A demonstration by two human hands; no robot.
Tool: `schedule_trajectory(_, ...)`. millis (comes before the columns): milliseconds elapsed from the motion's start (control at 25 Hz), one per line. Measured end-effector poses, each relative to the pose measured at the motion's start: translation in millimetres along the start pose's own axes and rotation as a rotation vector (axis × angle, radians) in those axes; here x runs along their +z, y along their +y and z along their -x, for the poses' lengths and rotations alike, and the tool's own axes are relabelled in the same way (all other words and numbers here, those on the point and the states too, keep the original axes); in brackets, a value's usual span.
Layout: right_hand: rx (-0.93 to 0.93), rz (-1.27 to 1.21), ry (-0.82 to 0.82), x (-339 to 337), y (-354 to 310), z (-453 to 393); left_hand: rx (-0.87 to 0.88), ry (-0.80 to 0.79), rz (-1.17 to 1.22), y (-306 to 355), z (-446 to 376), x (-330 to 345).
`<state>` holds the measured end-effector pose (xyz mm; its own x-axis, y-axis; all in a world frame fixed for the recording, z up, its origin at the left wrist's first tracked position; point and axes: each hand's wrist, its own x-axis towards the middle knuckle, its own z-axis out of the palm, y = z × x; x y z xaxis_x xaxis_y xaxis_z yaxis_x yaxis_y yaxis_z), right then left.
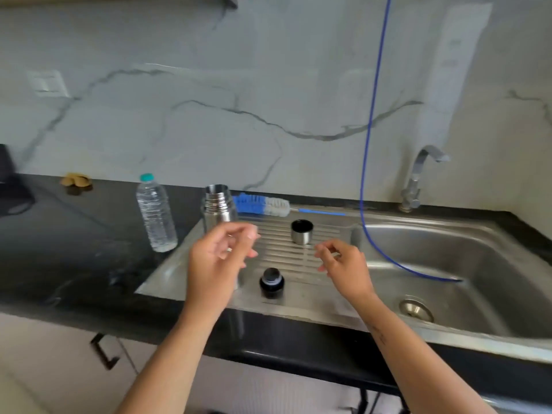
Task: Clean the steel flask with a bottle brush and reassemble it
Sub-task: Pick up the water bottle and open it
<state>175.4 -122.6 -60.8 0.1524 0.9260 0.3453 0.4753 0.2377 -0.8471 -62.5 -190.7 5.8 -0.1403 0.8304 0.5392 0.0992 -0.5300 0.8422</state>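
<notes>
Head view: steel flask (219,206) upright, uncapped, centre frame on sink drainboard (298,258). Steel cup lid (301,232), black stopper (271,282) set apart. Bottle brush (263,205) untouched behind. Left hand (215,258), right hand (343,264): fingers loosely curled, holding nothing. Disassembly done; scrubbing, reassembly apparently left.

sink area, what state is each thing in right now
steel flask: upright, open, no lid
steel cup: mouth up on the drainboard
black stopper: off the flask, standing on the drainboard
bottle brush: lying flat behind the flask
water bottle: capped, upright
tap: no water running
left hand: empty, fingers loosely curled
right hand: empty, fingers loosely curled
</notes>
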Motion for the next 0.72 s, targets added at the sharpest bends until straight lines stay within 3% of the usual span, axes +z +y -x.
schedule_trajectory(240,0.032,-0.220,0.035,70,-17,-26,-0.079,0.392,-0.051,-35,-53,-84)
schedule_trajectory(400,0.035,-0.271,0.008,84,-11,-23,-0.102,0.555,-0.350,-72,-107,-122)
schedule_trajectory(600,0.057,-0.342,0.033,80,-5,-26,-0.323,0.490,-0.632,-118,-167,-147)
schedule_trajectory(720,0.055,-0.345,0.023,78,-2,-27,-0.279,0.410,-0.634,-124,-176,-146)
